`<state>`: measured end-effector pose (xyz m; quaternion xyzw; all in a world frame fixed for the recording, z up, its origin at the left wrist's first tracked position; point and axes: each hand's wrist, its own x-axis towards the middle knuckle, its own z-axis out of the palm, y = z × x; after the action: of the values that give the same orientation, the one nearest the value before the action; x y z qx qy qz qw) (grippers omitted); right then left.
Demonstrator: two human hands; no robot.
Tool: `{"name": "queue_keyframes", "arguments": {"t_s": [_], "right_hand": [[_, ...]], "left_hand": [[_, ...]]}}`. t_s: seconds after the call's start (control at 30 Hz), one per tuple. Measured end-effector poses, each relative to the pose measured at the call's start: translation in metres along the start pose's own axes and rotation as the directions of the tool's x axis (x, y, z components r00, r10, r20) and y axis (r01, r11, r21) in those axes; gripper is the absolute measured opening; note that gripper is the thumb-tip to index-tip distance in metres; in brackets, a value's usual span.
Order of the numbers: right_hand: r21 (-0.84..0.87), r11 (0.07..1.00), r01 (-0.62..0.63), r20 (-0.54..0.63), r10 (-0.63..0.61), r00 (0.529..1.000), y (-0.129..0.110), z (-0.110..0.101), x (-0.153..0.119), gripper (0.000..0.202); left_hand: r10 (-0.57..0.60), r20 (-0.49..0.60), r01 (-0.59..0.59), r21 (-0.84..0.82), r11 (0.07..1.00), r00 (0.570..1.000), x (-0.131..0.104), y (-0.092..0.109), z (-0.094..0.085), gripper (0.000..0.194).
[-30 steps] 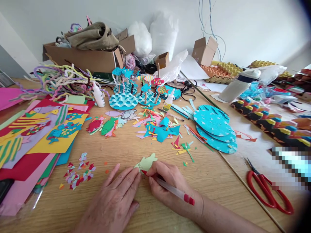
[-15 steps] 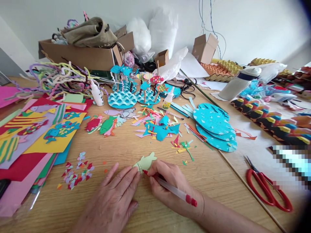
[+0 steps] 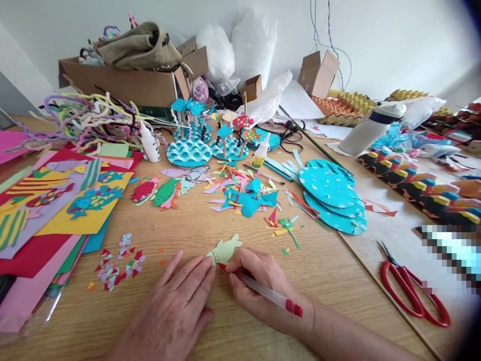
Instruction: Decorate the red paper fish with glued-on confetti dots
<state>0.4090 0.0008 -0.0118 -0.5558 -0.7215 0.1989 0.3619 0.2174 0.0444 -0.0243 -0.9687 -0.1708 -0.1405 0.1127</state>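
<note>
A pale green paper fish (image 3: 226,248) lies on the wooden table between my hands, with dark curved lines drawn near its left end. My left hand (image 3: 176,296) rests flat with its fingers stretched out, fingertips on the left edge of the fish. In my right hand (image 3: 259,286) is a pen (image 3: 268,292) with a clear barrel and red ends, gripped between thumb and fingers. Its red tip touches or hovers just over the fish; I cannot tell which. Small paper triangles (image 3: 119,265) are scattered to the left of my left hand.
Colored paper sheets (image 3: 37,260) are stacked on the left. Red-handled scissors (image 3: 408,286) and a thin stick (image 3: 379,286) lie on the right. Ahead are paper scraps (image 3: 250,200), cut fish (image 3: 165,192), blue discs (image 3: 328,183), glue bottles (image 3: 149,143) and a white bottle (image 3: 370,129).
The pen in my right hand has shifted very slightly to the left over the fish. My left hand has stayed in place.
</note>
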Motion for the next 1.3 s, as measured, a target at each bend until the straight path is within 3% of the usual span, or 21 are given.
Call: {"name": "queue_keyframes", "arguments": {"t_s": [0.37, 0.9, 1.3], "right_hand": [[0.029, 0.999, -0.034, -0.043, 0.035, 0.998, 0.0053, 0.0033, -0.0029, 0.017], [0.011, 1.000, -0.009, 0.021, 0.008, 1.000, 0.0011, 0.0004, -0.0002, 0.015], [0.012, 0.999, -0.032, -0.010, 0.032, 0.999, -0.0002, -0.0004, -0.0007, 0.016]], "left_hand": [[-0.006, 0.020, 0.006, -0.011, 1.000, 1.000, 0.0021, -0.0017, 0.0000, 0.043], [-0.010, 0.003, 0.010, -0.012, 1.000, 1.000, 0.0009, -0.0005, 0.0008, 0.044], [0.004, 0.010, -0.003, -0.012, 1.000, 1.000, 0.0022, -0.0026, -0.0003, 0.043]]}}
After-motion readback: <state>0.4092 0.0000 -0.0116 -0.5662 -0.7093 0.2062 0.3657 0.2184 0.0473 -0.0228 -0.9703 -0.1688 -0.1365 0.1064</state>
